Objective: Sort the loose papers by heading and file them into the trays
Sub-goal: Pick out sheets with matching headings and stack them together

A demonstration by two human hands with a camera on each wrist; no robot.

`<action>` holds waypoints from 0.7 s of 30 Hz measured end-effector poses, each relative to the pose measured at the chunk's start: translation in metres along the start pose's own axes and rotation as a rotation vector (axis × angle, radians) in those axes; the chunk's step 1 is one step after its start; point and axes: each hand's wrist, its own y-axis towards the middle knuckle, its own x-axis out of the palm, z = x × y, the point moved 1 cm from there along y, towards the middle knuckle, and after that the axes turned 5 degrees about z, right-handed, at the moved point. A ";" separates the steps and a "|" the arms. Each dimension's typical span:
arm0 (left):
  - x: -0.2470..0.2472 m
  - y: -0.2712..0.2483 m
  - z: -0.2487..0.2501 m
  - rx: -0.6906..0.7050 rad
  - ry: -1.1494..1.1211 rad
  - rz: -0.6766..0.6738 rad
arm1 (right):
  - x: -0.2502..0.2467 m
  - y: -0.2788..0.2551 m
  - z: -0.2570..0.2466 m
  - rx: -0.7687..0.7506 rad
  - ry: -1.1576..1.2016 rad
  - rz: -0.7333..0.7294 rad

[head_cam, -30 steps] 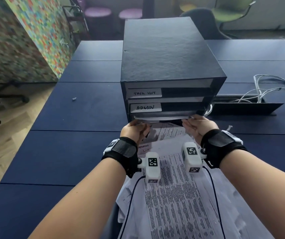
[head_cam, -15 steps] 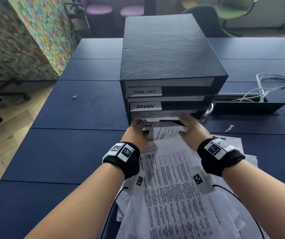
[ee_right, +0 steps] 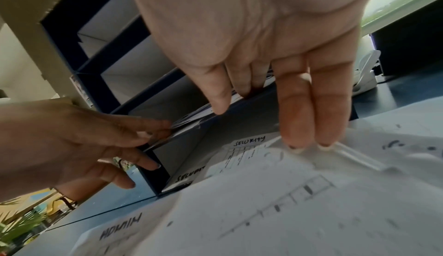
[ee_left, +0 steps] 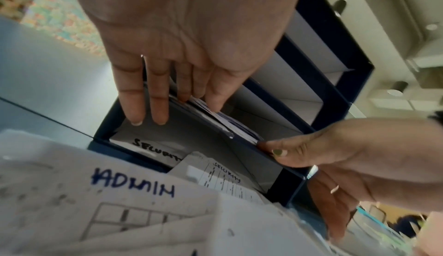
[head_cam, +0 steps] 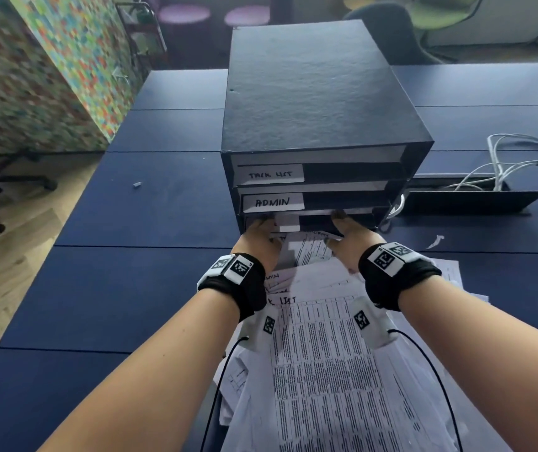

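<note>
Reaches both forearms straight ahead, palms down, wrists level and side by side, to the front of the dark file tray unit [head_cam: 310, 93]. Pinches with the left grip [head_cam: 257, 238] the near edge of a sheaf of sheets [ee_left: 242, 130] lying in the slot behind the ADMIN label [head_cam: 272, 202]: thumb and first fingers closed on the paper edge, the two outer fingers straight and pointing down over the opening below. Closes the right grip [head_cam: 350, 239] on the same edge a little further along, thumb beneath and first fingers on top, while its two outer fingers [ee_right: 297, 112] stretch straight down to touch the loose papers [head_cam: 326, 370]. Keeps the sheaf between the two grips, mostly inside the slot.

Shows the TASK LIST label [head_cam: 269, 174] one slot above the grips and the SECURITY label [ee_left: 155, 149] just beneath them. Leaves a sheet headed ADMIN [ee_left: 131, 184] and one headed SECURITY [ee_left: 225, 176] under the wrists, on top of the heap that spreads over the blue tabletop [head_cam: 130, 288]. Puts white cables [head_cam: 515, 161] well off to the right of the right grip.

Hides the fingertips behind the knuckles in the head view. Blurs the print on the sheaf, so cannot tell its heading. Cuts off the near end of the heap at the picture's edge.
</note>
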 end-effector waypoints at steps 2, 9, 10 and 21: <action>0.000 0.001 -0.001 -0.005 0.019 0.002 | -0.002 0.002 -0.001 0.021 0.035 0.021; 0.011 -0.014 -0.025 0.100 -0.071 0.006 | -0.005 -0.005 0.004 0.040 0.068 -0.058; 0.012 -0.019 -0.030 0.095 -0.149 0.037 | -0.007 -0.011 0.004 0.031 0.060 -0.060; 0.019 -0.102 -0.075 -0.136 -0.274 0.257 | 0.009 -0.103 0.061 0.083 0.092 0.104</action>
